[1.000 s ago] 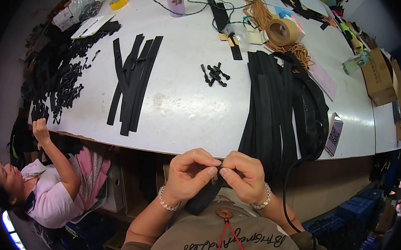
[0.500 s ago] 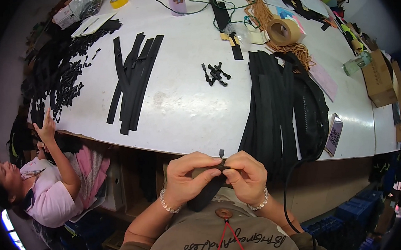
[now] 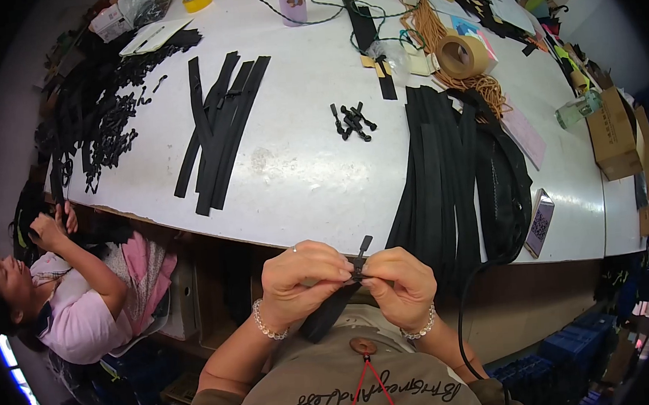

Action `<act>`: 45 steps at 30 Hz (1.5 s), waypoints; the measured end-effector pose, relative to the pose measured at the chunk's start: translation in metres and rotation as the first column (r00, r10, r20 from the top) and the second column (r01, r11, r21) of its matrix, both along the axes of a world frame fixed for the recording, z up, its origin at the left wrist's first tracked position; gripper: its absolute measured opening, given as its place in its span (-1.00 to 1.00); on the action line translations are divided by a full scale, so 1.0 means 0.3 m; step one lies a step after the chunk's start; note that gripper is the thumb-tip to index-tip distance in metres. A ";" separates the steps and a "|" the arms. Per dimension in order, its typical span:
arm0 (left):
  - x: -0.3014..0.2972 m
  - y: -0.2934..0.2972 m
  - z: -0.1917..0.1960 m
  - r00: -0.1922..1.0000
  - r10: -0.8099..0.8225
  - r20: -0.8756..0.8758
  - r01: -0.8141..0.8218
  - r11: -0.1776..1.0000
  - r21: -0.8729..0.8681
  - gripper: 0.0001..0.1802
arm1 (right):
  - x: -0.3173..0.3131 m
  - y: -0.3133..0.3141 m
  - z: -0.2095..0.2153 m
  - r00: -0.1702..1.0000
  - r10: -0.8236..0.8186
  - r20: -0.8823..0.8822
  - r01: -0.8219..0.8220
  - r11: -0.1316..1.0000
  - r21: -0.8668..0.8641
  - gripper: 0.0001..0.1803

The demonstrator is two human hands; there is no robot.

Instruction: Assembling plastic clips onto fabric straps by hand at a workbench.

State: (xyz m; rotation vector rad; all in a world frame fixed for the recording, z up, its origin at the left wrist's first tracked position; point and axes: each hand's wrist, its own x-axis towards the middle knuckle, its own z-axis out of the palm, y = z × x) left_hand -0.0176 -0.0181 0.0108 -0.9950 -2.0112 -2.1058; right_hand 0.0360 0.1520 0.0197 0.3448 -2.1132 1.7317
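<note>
My left hand (image 3: 300, 279) and my right hand (image 3: 402, 286) meet at the table's near edge, fingertips pinched around the end of a black zipper strip (image 3: 328, 312). A dark zipper pull (image 3: 366, 245) sticks up between the fingertips, and its lower part is hidden by them. The strip's other end hangs down over my lap. Beyond my hands, a small heap of black zipper pulls (image 3: 353, 122) lies on the table. To the right, a thick bundle of long black zipper strips (image 3: 435, 172) drapes over the table edge.
Several black strips (image 3: 218, 135) lie crossed at left centre. A co-worker (image 3: 83, 295) sits at the left beside a pile of black parts (image 3: 109, 135). A phone (image 3: 539, 222), a black cable (image 3: 463, 328), a tape roll (image 3: 461, 56) and a cardboard box (image 3: 612, 133) are at the right.
The zipper pull has tilted to the right and shows more above my fingertips. My left hand has shifted its grip slightly. The co-worker's raised hand has come down to the table edge.
</note>
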 end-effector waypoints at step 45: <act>0.057 0.007 -0.001 0.955 0.017 0.297 0.024 0.991 -0.133 -0.82 | 0.019 0.013 -0.051 0.895 0.231 0.381 -0.113 0.945 -0.307 -0.95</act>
